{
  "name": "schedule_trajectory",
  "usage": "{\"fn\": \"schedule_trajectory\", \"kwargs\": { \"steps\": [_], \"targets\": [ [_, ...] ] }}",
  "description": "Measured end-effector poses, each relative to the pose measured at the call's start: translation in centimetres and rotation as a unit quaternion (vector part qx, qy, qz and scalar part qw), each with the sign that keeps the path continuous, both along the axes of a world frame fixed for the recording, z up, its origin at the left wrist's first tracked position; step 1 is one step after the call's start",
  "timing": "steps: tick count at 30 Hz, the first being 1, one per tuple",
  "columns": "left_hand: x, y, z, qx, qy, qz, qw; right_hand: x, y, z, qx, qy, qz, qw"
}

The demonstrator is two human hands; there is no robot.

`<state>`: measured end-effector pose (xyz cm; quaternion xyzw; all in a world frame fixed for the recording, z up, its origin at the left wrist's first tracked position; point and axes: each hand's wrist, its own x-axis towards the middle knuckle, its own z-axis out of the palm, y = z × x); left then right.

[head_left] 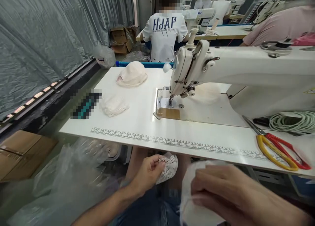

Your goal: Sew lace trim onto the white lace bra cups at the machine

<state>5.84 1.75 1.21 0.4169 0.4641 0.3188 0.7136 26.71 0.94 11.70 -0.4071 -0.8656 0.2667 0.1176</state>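
Below the table's front edge, my left hand (pixel 149 173) pinches a small white lace piece (pixel 169 168) between thumb and fingers. To its right, my right hand (pixel 221 186) is closed on a white fabric piece (pixel 188 199), blurred by motion; its fingertips are partly hidden. Both hands are over my lap. Beyond them stands a white sewing machine (pixel 236 63), its needle over the metal plate. Left of the machine, a cream cup-shaped fabric piece (pixel 134 73) lies on the white table (pixel 137 121), with a flatter white lace-edged piece (pixel 114 104) nearer to me.
Scissors with yellow and red handles (pixel 278 150) lie at the table's right, beside a coil of pale green cord (pixel 292 121). A printed ruler (pixel 157 140) runs along the front edge. Clear plastic bags (pixel 66 180) and a cardboard box (pixel 24 153) are at left. People sit ahead.
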Motion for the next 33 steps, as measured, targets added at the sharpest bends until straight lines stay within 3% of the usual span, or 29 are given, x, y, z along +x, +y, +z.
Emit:
{"fn": "schedule_trajectory", "kwargs": {
  "steps": [3,6,9,13,17,21,23,28,33],
  "targets": [
    [-0.1,-0.5,0.8,0.001,-0.040,-0.032,0.999,-2.3,0.5,-2.7,-0.087,0.027,0.006,0.996],
    [-0.9,-1.0,1.0,-0.025,-0.079,-0.058,0.995,-3.7,1.9,-5.6,-0.080,0.048,-0.043,0.995],
    [-1.9,-1.4,0.8,-0.071,-0.095,-0.062,0.991,-4.2,2.2,-7.4,-0.077,0.053,-0.041,0.995],
    [-2.5,-1.8,0.9,-0.082,-0.081,-0.059,0.992,-4.5,1.5,-7.9,-0.077,0.054,-0.014,0.995],
    [-2.2,-2.1,0.9,-0.024,-0.047,-0.073,0.996,-4.7,1.1,-8.1,-0.071,0.061,0.001,0.996],
    [-2.4,-2.1,0.3,-0.015,-0.005,-0.052,0.999,-4.6,1.2,-8.7,-0.054,0.051,-0.060,0.995],
    [-3.2,-1.9,0.1,-0.043,-0.003,-0.064,0.997,-4.2,1.3,-8.9,-0.098,0.079,-0.072,0.989],
    [-5.2,-1.3,0.2,-0.118,-0.016,-0.122,0.985,-2.9,1.1,-9.3,-0.248,0.180,-0.029,0.951],
    [-5.8,-1.0,0.0,-0.111,0.019,-0.167,0.979,-2.9,0.9,-9.8,-0.231,0.184,0.046,0.954]
  ]
}}
